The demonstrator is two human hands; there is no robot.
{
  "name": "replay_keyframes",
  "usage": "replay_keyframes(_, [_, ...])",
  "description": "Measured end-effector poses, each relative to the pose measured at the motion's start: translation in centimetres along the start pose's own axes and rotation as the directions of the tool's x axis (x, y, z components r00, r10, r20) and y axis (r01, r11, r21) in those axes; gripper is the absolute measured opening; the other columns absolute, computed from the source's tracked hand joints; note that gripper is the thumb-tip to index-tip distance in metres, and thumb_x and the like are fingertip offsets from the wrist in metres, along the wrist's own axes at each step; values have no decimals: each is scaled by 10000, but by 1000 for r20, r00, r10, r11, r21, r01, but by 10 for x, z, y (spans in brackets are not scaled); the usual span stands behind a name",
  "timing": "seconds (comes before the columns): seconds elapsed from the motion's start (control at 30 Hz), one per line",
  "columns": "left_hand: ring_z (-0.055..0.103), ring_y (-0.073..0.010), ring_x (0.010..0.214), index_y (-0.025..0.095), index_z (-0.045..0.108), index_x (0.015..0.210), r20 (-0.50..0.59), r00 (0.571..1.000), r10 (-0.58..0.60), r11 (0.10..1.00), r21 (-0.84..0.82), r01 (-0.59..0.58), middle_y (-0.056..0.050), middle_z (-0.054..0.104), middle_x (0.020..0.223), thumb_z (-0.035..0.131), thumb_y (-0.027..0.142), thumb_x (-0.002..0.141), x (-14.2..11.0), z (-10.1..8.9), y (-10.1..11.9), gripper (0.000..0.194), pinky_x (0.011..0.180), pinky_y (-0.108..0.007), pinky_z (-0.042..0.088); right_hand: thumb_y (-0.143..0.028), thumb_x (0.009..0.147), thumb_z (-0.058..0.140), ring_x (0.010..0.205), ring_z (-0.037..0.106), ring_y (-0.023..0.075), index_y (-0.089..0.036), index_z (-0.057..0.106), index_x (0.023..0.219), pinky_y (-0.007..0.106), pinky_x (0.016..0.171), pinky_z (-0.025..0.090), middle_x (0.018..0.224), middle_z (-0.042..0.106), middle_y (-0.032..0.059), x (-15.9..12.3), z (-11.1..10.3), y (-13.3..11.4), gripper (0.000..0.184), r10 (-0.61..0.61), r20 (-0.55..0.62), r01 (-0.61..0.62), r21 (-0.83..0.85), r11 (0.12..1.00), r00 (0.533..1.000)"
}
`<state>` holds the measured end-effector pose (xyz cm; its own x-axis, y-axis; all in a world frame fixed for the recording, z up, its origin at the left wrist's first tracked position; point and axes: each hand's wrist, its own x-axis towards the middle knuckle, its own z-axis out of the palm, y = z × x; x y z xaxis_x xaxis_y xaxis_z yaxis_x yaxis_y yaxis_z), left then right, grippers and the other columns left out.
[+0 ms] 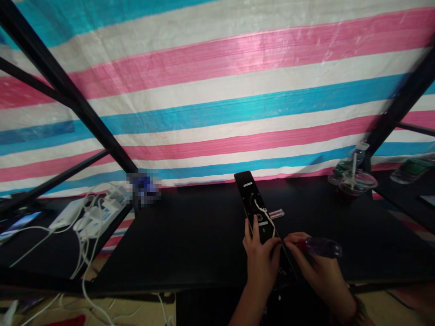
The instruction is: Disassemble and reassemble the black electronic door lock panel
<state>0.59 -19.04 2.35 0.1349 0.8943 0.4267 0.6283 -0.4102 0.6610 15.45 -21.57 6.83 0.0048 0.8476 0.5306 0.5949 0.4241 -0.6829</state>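
A long black panel [247,192], seemingly a door-lock plate, lies lengthwise on the black tabletop, with a white cable [267,213] running along its face. My left hand [260,253] is on the panel's near half: two fingers stretch over it, and the thumb and another finger close at its right edge. My right hand [319,271] is just right of that edge, fingertips pinched close to the left thumb. It holds a screwdriver [322,247] with a clear purplish handle and red neck, the handle pointing right. The screwdriver's tip cannot be made out.
A small clear-and-pink packet [276,213] lies right of the panel. At the back right stand a plastic cup with a straw [356,183] and a bottle [359,151]. Left are a power strip [97,222] with tangled white cables and a black metal frame post [98,131]. A striped sheet [217,99] hangs behind.
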Motion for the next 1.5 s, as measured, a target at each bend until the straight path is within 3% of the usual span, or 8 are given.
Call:
replay_keyframes(0.17, [153,-399,1498,320,766,978,-14,1000,-21,1000,4,21,17,141,1661,617,180,875,-2,2,0,229,1084,-657,339,-380,903,644,787,729,197,-216,741,868,274,734,605,879,745,62,8,-6,2,194,-4,-6,4,-16,1000,1000])
replay_keyframes(0.33, [145,-406,1498,339,758,1020,6,1000,0,1000,0,0,30,90,1667,622,159,865,0,1,-4,273,1092,-655,341,-343,937,589,862,751,212,-232,764,963,282,794,613,946,775,65,7,-8,0,208,-26,63,28,-29,999,998])
replay_keyframes(0.43, [128,-391,1505,331,760,1014,0,1000,19,1000,-13,-19,47,83,1667,599,158,882,1,0,-7,270,1118,-645,324,-310,966,533,902,749,215,-228,750,991,288,818,603,953,776,65,10,-7,-3,234,17,94,-17,-2,1000,995])
replay_keyframes(0.67, [187,-375,1496,297,760,1035,33,999,40,999,-34,-39,19,141,1660,609,178,887,3,0,-14,243,1124,-620,350,-288,977,499,866,735,191,-211,677,1006,275,796,575,956,757,58,12,-13,5,196,162,23,-164,75,984,986])
replay_keyframes(0.83, [212,-382,1485,298,768,1008,41,998,57,998,-23,-57,5,147,1658,637,196,873,5,-1,-15,214,1117,-622,358,-274,960,531,878,726,194,-214,674,969,286,820,562,947,747,52,11,-16,3,156,114,41,-115,28,993,993])
replay_keyframes(1.1, [195,-378,1491,293,764,1015,39,998,51,998,-26,-50,6,154,1657,646,200,868,6,-1,-15,210,1127,-619,347,-204,958,494,910,724,189,-220,677,1025,291,851,557,967,747,56,16,-22,-7,196,36,169,-35,-9,999,985])
replay_keyframes(1.5, [166,-366,1498,304,761,1019,66,997,36,998,-48,-33,38,106,1664,623,235,889,5,0,-18,202,1152,-601,306,-170,942,494,902,735,197,-230,671,1020,307,838,569,964,756,48,10,-21,-10,203,22,100,-13,-90,996,995])
